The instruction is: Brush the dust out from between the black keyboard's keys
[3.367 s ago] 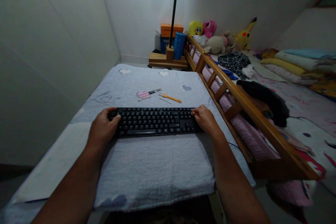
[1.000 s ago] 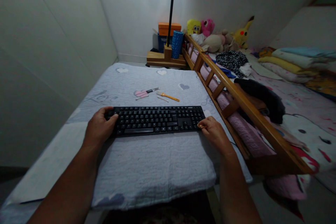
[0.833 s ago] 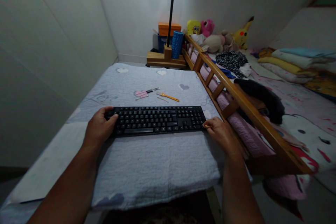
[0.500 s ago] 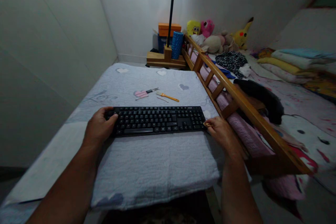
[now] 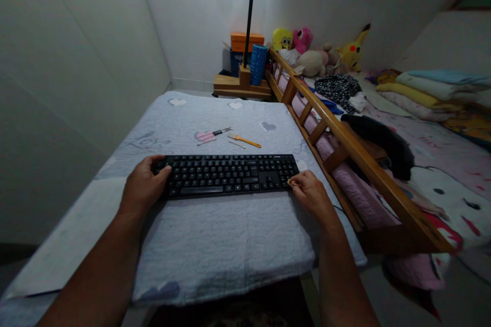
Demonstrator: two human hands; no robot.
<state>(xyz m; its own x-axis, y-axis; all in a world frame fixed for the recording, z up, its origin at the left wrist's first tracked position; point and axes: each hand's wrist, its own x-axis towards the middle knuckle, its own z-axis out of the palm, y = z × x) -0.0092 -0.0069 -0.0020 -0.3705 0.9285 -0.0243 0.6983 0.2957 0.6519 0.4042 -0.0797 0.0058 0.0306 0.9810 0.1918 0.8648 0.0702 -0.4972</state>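
A black keyboard (image 5: 215, 176) lies flat across the cloth-covered table (image 5: 230, 235). My left hand (image 5: 142, 184) grips its left end, thumb on top of the keys. At the lower right corner of the keyboard, my right hand (image 5: 311, 193) is closed in a pinch on a small pale yellowish piece (image 5: 293, 183), which touches the number-pad side. Most of that piece is hidden by the fingers. Beyond the keyboard lie a brush with an orange handle (image 5: 247, 141), a thin tool with a black middle (image 5: 221, 132), and two thin sticks like cotton swabs (image 5: 237, 144).
A wooden bed rail (image 5: 337, 127) runs along the table's right side, with bedding and clothes behind it. Plush toys (image 5: 311, 63) sit at the back. A black stand (image 5: 250, 15) on a wooden base, a blue foam roller (image 5: 258, 64) and an orange box (image 5: 246, 41) stand beyond the table.
My right hand has slid a little to the left over the keyboard's right end with the small piece. My left hand and the keyboard have stayed about where they were.
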